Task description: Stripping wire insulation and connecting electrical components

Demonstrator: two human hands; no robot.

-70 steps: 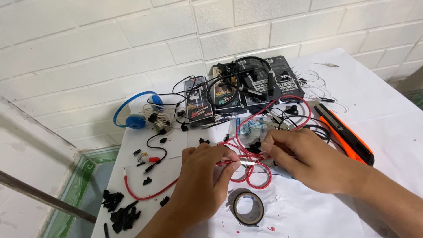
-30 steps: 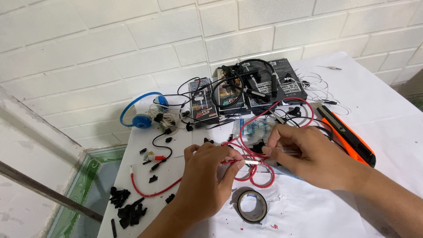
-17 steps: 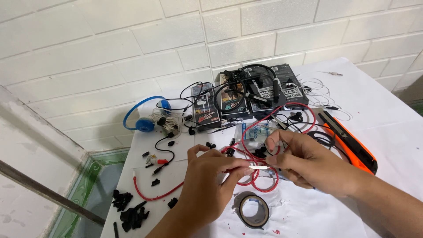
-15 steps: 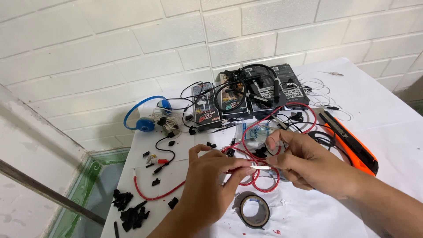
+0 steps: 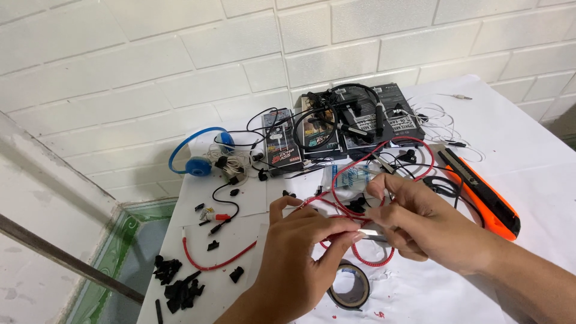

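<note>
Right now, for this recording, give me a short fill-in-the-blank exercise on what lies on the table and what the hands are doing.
1. Both hands, the left hand and the right hand, pinch a braided cable whose colour is ____.
2. The roll of tape lies just ____ the hands, nearer the camera.
3. The headphones by the wall are ____ in colour.
4. The utility knife lies on the person's ____ side.

Missing words: red; below; blue; right
</note>
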